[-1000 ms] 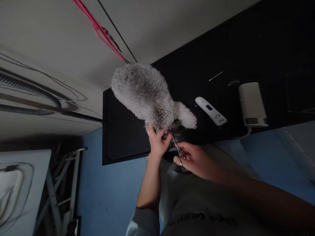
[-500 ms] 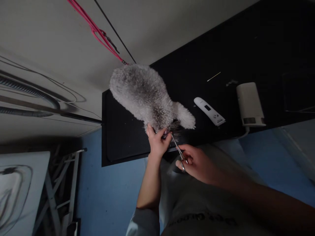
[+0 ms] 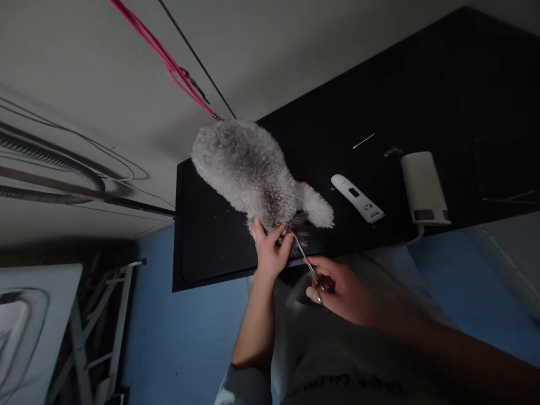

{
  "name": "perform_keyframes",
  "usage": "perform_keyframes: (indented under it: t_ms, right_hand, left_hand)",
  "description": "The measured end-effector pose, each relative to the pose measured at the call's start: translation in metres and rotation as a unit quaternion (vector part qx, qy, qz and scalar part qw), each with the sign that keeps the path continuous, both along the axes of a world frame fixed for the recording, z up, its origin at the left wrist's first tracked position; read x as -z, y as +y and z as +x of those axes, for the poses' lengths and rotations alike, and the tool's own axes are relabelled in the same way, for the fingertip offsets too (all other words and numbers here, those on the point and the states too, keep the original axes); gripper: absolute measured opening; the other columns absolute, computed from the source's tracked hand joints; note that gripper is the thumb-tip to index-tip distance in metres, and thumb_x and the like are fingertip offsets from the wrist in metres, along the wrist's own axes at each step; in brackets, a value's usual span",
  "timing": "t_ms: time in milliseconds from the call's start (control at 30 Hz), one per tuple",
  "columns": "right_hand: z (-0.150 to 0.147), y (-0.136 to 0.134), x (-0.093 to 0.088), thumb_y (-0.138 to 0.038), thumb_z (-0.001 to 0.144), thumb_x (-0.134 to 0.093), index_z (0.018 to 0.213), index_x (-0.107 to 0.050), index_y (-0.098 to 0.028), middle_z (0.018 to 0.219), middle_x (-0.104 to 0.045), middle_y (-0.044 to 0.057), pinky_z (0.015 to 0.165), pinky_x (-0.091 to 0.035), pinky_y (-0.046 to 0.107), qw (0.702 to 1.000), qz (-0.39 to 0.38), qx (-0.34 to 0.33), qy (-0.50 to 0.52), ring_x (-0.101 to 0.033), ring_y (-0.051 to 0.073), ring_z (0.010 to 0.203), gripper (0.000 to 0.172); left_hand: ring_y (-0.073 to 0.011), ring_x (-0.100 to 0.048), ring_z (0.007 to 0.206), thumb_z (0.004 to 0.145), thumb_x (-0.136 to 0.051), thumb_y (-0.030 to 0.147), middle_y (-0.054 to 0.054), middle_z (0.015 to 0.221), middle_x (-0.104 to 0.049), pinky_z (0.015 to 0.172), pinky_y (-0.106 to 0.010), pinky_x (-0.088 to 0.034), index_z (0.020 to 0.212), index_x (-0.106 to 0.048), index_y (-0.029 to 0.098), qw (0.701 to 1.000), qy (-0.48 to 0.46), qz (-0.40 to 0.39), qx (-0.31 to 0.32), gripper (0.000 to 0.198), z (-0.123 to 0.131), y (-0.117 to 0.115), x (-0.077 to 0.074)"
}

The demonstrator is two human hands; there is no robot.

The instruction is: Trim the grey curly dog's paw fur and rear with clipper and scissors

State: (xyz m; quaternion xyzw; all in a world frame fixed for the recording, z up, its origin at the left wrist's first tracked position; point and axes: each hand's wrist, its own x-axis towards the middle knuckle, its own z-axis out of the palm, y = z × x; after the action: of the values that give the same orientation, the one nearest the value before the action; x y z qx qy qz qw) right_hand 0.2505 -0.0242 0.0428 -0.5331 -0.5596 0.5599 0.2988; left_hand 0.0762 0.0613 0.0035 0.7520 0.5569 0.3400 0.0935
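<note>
A grey, curly-haired dog (image 3: 248,169) is on the black table (image 3: 202,247), seen from above. My left hand (image 3: 270,247) grips a part of the dog's head at its lower side, thumb and fingers pinched around an ear or fur; the exact part is too small to tell. In my right hand (image 3: 337,287) are slim metal scissors or forceps (image 3: 304,253), fingers at the handle loops. Their tip meets the fur beside my left fingertips, where dark loose hair shows.
On the table to the right lie a white clipper (image 3: 358,198), a thin cotton swab (image 3: 363,140) and a white corded device (image 3: 424,185). A pink leash (image 3: 169,62) runs from the dog to the upper left. Grey hoses (image 3: 50,160) hang at the left.
The whole view has shifted slightly, with the dog appearing a little lower. My right hand and the metal tool sit slightly lower and further right; my left hand keeps its grip.
</note>
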Motion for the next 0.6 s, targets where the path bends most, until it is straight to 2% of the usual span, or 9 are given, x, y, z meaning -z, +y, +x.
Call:
perform_keyframes:
  t_ms: [133,233,300,333,400,467,533,567,600]
  right_hand:
    - [0.000,0.005,0.023,-0.022,0.077,-0.063,0.125,-0.056,-0.016,0.100,-0.070,0.011,0.087,-0.050,0.040,0.971,0.147,-0.012,-0.188,-0.066,0.026,0.092,0.049]
    - [0.003,-0.002,0.041,-0.023,0.079,-0.060,0.122,-0.057,-0.016,0.106,-0.069,0.014,0.092,-0.048,0.045,0.958,0.154,-0.026,-0.242,-0.064,0.030,0.100,0.043]
    - [0.012,-0.014,0.051,-0.022,0.074,-0.063,0.110,-0.060,-0.019,0.104,-0.069,0.011,0.089,-0.050,0.042,0.971,0.116,-0.027,-0.206,-0.065,0.028,0.098,0.037]
    - [0.018,-0.021,0.056,-0.021,0.072,-0.063,0.102,-0.061,-0.020,0.096,-0.070,0.008,0.084,-0.051,0.038,0.981,0.088,-0.016,-0.173,-0.066,0.025,0.091,0.030]
    - [0.035,-0.032,0.066,-0.023,0.070,-0.063,0.088,-0.060,-0.021,0.088,-0.069,0.006,0.081,-0.052,0.035,0.991,0.041,0.052,-0.112,-0.066,0.022,0.086,0.019]
    - [0.053,-0.035,0.076,-0.028,0.068,-0.065,0.091,-0.059,-0.022,0.096,-0.069,0.007,0.085,-0.051,0.036,0.992,0.004,0.127,-0.027,-0.067,0.023,0.094,0.025]
    - [0.067,-0.030,0.082,-0.037,0.064,-0.067,0.090,-0.057,-0.023,0.095,-0.069,0.007,0.083,-0.052,0.037,0.978,-0.036,0.194,0.062,-0.067,0.024,0.093,0.031]
    - [0.072,-0.026,0.083,-0.041,0.062,-0.067,0.086,-0.056,-0.024,0.090,-0.069,0.006,0.080,-0.052,0.037,0.972,-0.055,0.214,0.085,-0.067,0.024,0.089,0.031]
    - [0.076,-0.021,0.082,-0.045,0.063,-0.065,0.080,-0.055,-0.024,0.083,-0.068,0.005,0.076,-0.052,0.037,0.967,-0.070,0.228,0.094,-0.067,0.023,0.082,0.029]
  left_hand:
    - [-0.0289,-0.026,0.145,0.093,-0.046,0.036,-0.013,0.128,-0.059,0.116,-0.052,-0.025,0.097,-0.075,0.021,0.996,-0.071,-0.061,0.007,0.033,0.017,-0.011,-0.012]
    - [-0.0268,-0.037,0.140,0.094,-0.045,0.033,-0.012,0.111,-0.067,0.113,-0.048,-0.032,0.080,-0.074,0.019,0.982,-0.159,-0.065,-0.072,0.035,0.034,-0.007,-0.017]
    - [-0.0256,-0.048,0.131,0.091,-0.049,0.033,-0.012,0.112,-0.067,0.107,-0.043,-0.040,0.077,-0.072,0.018,0.969,-0.214,-0.048,-0.113,0.031,0.038,0.001,-0.018]
    - [-0.0247,-0.053,0.126,0.088,-0.053,0.033,-0.012,0.116,-0.065,0.105,-0.040,-0.042,0.078,-0.073,0.017,0.964,-0.236,-0.038,-0.118,0.027,0.036,0.005,-0.018]
    - [-0.0224,-0.060,0.116,0.084,-0.060,0.034,-0.012,0.120,-0.064,0.101,-0.037,-0.045,0.084,-0.073,0.017,0.955,-0.273,-0.025,-0.112,0.021,0.028,0.011,-0.013]
    - [-0.0201,-0.065,0.099,0.083,-0.060,0.036,-0.010,0.103,-0.070,0.093,-0.035,-0.049,0.081,-0.072,0.017,0.942,-0.311,-0.038,-0.119,0.023,0.014,0.012,-0.003]
    - [-0.0172,-0.065,0.074,0.084,-0.059,0.041,-0.005,0.072,-0.069,0.079,-0.032,-0.051,0.069,-0.069,0.015,0.916,-0.354,-0.108,-0.152,0.031,0.004,0.013,0.013]
    - [-0.0162,-0.062,0.066,0.085,-0.056,0.043,-0.004,0.063,-0.066,0.075,-0.031,-0.051,0.058,-0.064,0.015,0.893,-0.394,-0.144,-0.165,0.039,0.003,0.013,0.020]
    - [-0.0159,-0.063,0.068,0.083,-0.058,0.043,-0.005,0.064,-0.067,0.076,-0.030,-0.050,0.057,-0.064,0.015,0.864,-0.442,-0.188,-0.150,0.039,0.005,0.016,0.027]
